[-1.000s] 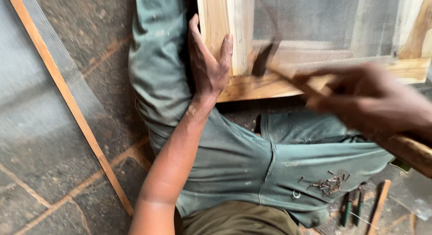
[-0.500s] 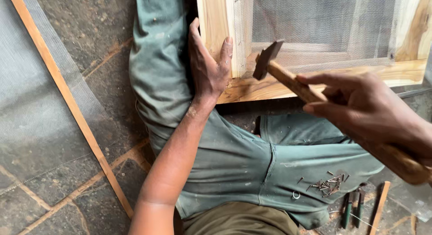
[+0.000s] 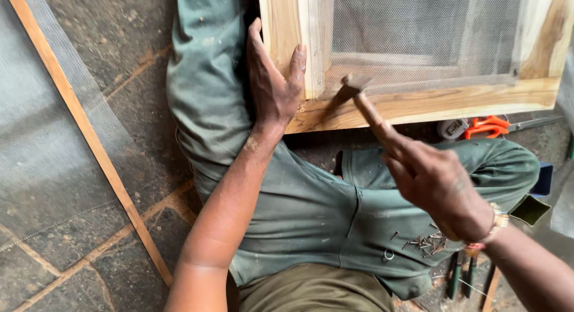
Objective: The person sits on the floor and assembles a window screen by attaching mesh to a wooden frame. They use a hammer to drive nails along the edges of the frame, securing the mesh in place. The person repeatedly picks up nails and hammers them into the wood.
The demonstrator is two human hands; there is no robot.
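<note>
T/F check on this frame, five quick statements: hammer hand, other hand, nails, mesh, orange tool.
1. The right hand grips a wooden-handled hammer. True.
2. The left hand lies flat on the stone floor. False: it presses on the corner of the wooden frame.
3. A small heap of nails sits on the green trouser leg. True.
4. The frame holds a pane of glass. False: fine mesh spans it.
5. The orange-handled tool lies on top of the frame. False: it lies on the floor just below the frame's lower edge.
</note>
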